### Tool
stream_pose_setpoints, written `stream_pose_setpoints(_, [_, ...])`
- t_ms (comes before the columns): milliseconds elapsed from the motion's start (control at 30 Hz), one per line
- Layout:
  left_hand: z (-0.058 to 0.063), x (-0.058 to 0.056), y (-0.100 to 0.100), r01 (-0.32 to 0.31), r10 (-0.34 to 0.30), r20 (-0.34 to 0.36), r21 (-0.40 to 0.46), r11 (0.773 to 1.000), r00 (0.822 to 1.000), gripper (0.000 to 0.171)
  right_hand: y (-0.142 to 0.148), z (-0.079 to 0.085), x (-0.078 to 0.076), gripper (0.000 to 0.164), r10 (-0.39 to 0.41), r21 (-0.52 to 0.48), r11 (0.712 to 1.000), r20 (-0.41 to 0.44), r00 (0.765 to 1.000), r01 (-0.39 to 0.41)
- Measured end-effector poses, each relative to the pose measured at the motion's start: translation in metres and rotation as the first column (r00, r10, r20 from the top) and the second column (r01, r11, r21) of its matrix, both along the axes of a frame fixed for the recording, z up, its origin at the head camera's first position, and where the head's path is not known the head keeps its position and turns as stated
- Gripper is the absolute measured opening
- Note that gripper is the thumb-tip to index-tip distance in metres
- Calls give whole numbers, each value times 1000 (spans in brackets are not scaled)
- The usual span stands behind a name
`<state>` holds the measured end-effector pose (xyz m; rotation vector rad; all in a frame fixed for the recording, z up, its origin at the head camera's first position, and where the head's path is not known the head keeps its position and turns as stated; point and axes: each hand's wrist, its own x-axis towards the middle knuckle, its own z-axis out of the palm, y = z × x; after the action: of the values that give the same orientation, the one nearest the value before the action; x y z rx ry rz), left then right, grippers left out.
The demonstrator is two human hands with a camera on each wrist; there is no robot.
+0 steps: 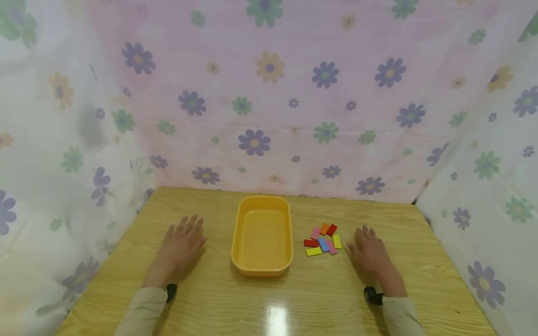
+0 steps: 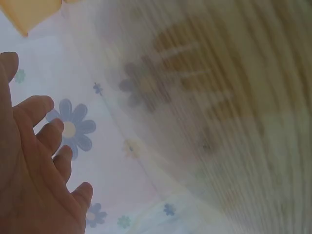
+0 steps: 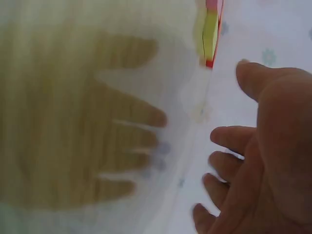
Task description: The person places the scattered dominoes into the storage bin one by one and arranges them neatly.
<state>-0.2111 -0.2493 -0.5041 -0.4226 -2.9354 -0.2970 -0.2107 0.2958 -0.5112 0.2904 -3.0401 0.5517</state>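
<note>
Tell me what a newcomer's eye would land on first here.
Probably the yellow tray, standing on the wooden table between two bare hands: the left hand to its left, the right hand farther off to its right. Next would come the bright little pieces in red, yellow, pink, orange and blue, clustered between tray and right hand. Behind everything hangs a flowered curtain.

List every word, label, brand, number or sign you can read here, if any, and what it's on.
None can be read.
The yellow tray, coloured tiles and wood-grain table show no visible lettering; the flower-print curtain shows only flowers.
The black wrist devices are too small to tell if they carry any marking.
</note>
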Motion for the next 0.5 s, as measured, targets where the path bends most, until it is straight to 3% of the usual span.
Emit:
stream_pose_setpoints(233, [1, 5, 17, 110, -110, 15, 19, 994, 994, 60, -15, 1, 10, 57, 46, -104, 994, 29, 999, -43])
stream_pose_setpoints(500, [10, 19, 35, 256, -257, -28, -7, 967, 966, 58, -29, -1, 4, 44, 14, -145, 989, -30, 999, -18])
